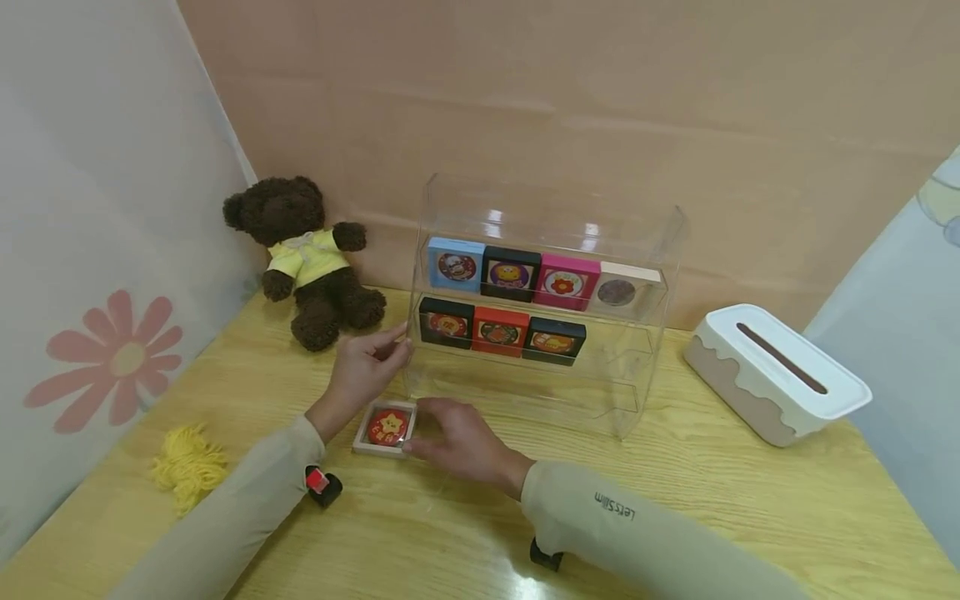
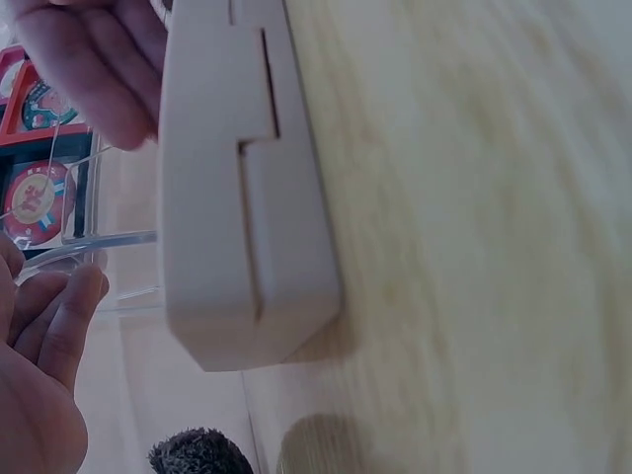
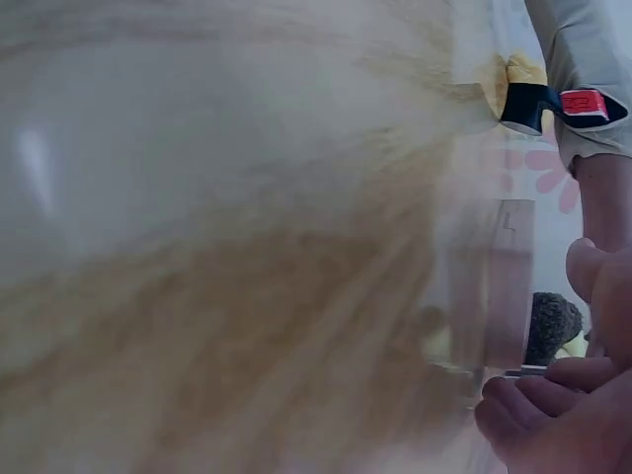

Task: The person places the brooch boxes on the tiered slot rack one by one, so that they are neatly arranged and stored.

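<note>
A clear acrylic display rack [image 1: 517,379] stands on the table with small framed boxes on its tiers. At its left edge, my left hand [image 1: 362,372] pinches the clear side panel between thumb and fingers. My right hand [image 1: 468,442] holds a beige square box [image 1: 359,448] by its right side, thumb at the near corner and fingers at the far one. Inside that box shows a round red badge [image 1: 387,427] with a yellow star. The left wrist view has the beige box [image 2: 222,227] side-on, close to the tabletop. Part of the box [image 3: 509,286] also appears in the right wrist view.
Upper-tier boxes are blue [image 1: 456,265], black, pink and beige; black [image 1: 446,323], red and black ones sit below. A brown teddy bear [image 1: 315,258] leans at the back left. Yellow yarn [image 1: 191,467] lies front left, and a tissue box [image 1: 776,375] stands right.
</note>
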Tool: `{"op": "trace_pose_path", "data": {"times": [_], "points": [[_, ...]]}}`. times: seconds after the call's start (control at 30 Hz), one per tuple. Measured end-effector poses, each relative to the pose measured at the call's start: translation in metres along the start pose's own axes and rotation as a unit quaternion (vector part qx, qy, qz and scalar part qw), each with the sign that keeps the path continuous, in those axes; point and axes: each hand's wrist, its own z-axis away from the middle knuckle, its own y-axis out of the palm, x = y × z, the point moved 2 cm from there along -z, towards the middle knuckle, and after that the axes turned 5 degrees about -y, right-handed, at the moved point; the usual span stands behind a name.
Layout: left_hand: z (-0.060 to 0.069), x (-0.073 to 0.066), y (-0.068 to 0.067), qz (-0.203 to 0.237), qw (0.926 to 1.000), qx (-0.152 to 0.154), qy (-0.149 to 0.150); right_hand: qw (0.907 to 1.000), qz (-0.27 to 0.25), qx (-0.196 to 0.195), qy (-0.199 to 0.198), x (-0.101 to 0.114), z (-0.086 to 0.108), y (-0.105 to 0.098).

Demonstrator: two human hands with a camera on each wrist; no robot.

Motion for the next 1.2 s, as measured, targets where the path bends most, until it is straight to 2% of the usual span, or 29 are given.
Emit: {"op": "trace_pose_path", "data": {"times": [0.13,0.4,0.53,0.73,0.83,0.97,1.1,1.2], "points": [[0.0,0.0,0.0,0.002,0.9999,-0.008,0.008,1.0,0.008,0.002,0.001,-0.003,-0.004,0.006],[-0.001,-0.001,0.001,0.001,0.9999,-0.007,0.013,0.9928,0.118,0.017,0.008,-0.001,-0.009,0.011],[0.0,-0.002,0.001,-0.002,0.9999,-0.008,0.009,0.9897,0.139,0.025,0.026,0.0,-0.01,0.013],[0.001,-0.001,0.0,0.007,0.9999,-0.006,-0.004,0.9939,0.091,0.015,0.061,0.001,-0.007,0.011],[0.001,0.015,0.003,0.014,0.9998,-0.01,-0.004,0.9965,0.047,0.004,0.069,0.0,-0.004,0.009],[0.002,0.036,0.006,0.025,0.9996,-0.011,-0.009,0.9981,0.005,-0.015,0.06,0.0,0.0,0.005],[0.002,0.036,0.006,0.019,0.9996,-0.007,-0.017,0.9974,-0.028,-0.04,0.053,-0.001,0.005,0.003],[0.001,0.036,0.008,0.009,0.9998,-0.011,-0.012,0.9953,-0.066,-0.056,0.044,-0.002,0.012,-0.001]]}}
